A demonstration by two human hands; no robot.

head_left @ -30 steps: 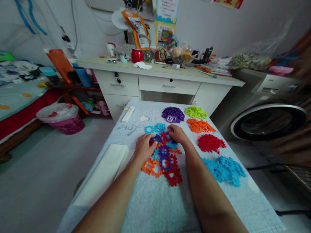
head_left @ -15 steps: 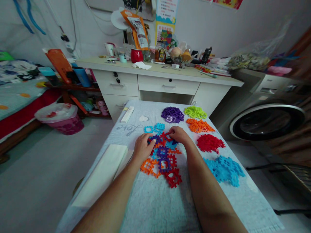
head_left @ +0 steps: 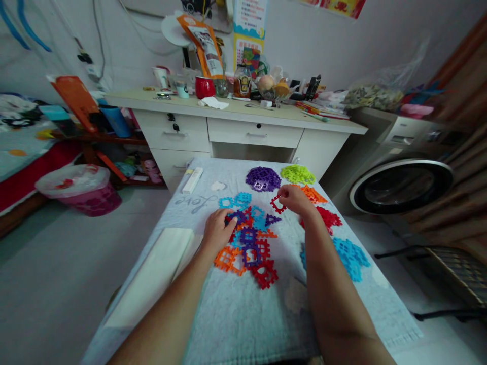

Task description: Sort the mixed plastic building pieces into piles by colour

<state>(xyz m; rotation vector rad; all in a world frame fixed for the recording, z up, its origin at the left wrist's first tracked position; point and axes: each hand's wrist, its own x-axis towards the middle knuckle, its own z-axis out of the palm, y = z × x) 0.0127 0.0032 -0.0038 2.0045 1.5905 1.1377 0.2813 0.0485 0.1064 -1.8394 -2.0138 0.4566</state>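
A flat cluster of joined plastic square tiles (head_left: 249, 243), orange, purple, red and blue, lies in the middle of a table covered with a light blue cloth (head_left: 243, 314). My left hand (head_left: 216, 230) rests on the cluster's upper left edge, fingers curled onto a purple tile. My right hand (head_left: 294, 198) is lifted to the right of the cluster and pinches a single red square tile (head_left: 277, 204). Sorted heaps lie along the right: purple (head_left: 262, 178), green (head_left: 297, 174), orange (head_left: 314, 194), red (head_left: 329, 218) and blue (head_left: 352, 256).
A white folded sheet (head_left: 152, 276) lies at the table's left edge, a white tube (head_left: 192, 179) at its far left. A cluttered white desk (head_left: 236, 121) stands behind, a washing machine (head_left: 403, 177) to the right, a pink bin (head_left: 78, 190) on the floor to the left.
My right hand has pulled one red tile off the cluster and moved it up and to the right. The camera view has shifted a little rightward. My left hand stays on the cluster.
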